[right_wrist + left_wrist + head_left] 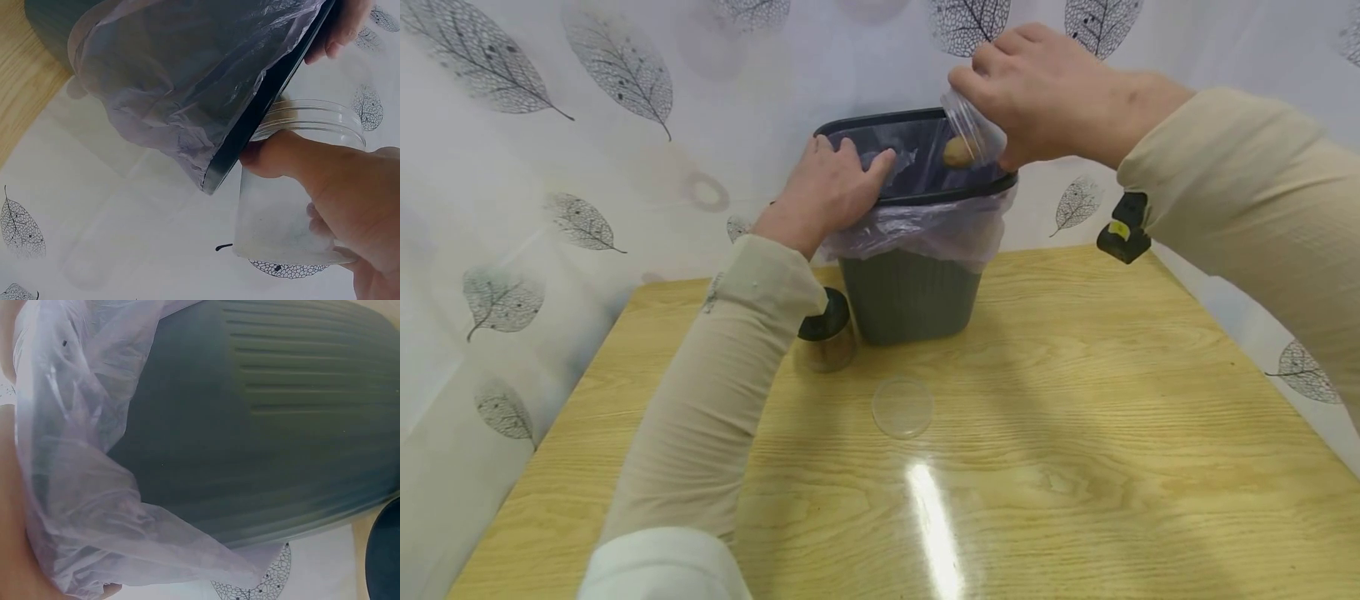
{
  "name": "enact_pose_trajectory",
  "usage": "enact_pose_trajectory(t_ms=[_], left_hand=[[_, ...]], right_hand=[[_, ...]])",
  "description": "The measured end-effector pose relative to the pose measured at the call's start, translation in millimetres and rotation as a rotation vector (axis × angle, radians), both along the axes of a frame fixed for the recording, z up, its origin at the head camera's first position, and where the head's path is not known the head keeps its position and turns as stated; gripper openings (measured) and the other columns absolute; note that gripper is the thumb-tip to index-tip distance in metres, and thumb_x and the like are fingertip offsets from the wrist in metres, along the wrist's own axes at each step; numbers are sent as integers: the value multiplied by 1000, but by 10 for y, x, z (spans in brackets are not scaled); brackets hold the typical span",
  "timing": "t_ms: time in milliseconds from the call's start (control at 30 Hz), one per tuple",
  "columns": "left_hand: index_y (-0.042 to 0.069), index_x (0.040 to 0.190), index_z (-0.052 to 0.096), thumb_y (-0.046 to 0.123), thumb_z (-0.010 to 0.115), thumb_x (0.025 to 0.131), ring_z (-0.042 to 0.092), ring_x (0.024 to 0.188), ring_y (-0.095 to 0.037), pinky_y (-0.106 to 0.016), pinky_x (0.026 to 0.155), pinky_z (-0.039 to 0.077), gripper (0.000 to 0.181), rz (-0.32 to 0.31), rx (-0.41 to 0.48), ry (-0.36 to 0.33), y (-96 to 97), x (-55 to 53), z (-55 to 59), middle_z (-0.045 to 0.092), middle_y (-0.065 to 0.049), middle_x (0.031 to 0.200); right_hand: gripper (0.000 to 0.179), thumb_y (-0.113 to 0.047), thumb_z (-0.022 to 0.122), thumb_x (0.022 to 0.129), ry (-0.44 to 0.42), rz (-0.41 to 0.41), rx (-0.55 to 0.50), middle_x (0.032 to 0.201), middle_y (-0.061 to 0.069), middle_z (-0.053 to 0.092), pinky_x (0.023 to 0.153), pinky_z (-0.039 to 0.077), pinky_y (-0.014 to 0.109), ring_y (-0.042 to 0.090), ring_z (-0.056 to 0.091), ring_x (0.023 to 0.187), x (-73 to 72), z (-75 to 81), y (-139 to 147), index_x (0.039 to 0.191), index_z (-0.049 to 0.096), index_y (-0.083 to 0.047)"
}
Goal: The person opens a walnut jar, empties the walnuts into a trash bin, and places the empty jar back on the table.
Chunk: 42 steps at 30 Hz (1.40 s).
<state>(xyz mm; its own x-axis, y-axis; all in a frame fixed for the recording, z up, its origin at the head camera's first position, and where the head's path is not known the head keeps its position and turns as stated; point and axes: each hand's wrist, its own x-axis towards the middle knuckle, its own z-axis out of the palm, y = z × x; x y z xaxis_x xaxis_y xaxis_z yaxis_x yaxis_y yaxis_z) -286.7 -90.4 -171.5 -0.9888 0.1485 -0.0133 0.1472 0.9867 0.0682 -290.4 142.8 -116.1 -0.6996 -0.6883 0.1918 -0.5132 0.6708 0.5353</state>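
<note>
A dark grey-green trash bin point(913, 296) stands on the table, a translucent purple bag point(936, 229) folded over its black rim. My left hand point(835, 187) grips the bin's left rim over the bag, its thumb on the inner side. At the right rim, my right hand point(1045, 96) holds a clear jar point(281, 219) tipped with its mouth toward the bin. A tan, roundish lump point(958, 152) shows at the jar's mouth; its kind is unclear. In the right wrist view the right thumb point(275, 153) lies near the jar's neck, close to the rim.
A jar with a black lid point(827, 333) stands left of the bin, partly behind my left sleeve. A clear round disc point(902, 408) lies flat on the wooden table point(1060, 375) in front. Leaf-patterned cloth point(602, 225) hangs behind and beside the table.
</note>
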Motion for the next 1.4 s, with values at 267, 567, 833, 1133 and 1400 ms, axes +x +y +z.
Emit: enact_pose_trajectory(t_ms=[267,567,833,1133,1400], left_hand=[[-4,157,5,65,3,99,-2,154,-36,-40,127,3,90,0,15,6,-3,11,2,1,-28,163],[-3,157,2,66,2,98,-6,154,-35,-40,127,4,90,10,25,-14,-11,27,8,-4,-28,163],[-3,157,2,66,2,98,-6,154,-36,-40,127,2,91,1,17,-14,-14,19,2,-3,-27,163],[-2,158,3,66,3,99,-7,154,-35,-41,127,2,90,8,17,-16,-11,17,-8,-4,-27,163],[-1,158,2,65,4,99,-7,154,-35,-41,127,3,88,10,41,-8,-13,22,-7,-5,-27,163]], right_hand=[[88,-19,88,68,66,44,47,125,34,49,115,32,59,52,46,122,39,-2,3,136,39,7],[94,-21,90,66,131,46,84,126,34,49,115,33,56,50,48,121,62,20,4,139,36,6],[95,-21,91,65,113,55,79,127,34,47,116,30,56,50,46,122,76,25,46,138,36,5],[95,-18,90,65,116,76,89,128,34,47,116,31,57,50,45,123,83,6,103,139,35,6],[106,-19,89,67,-14,14,-80,138,35,41,118,24,60,53,35,132,57,20,183,149,27,9]])
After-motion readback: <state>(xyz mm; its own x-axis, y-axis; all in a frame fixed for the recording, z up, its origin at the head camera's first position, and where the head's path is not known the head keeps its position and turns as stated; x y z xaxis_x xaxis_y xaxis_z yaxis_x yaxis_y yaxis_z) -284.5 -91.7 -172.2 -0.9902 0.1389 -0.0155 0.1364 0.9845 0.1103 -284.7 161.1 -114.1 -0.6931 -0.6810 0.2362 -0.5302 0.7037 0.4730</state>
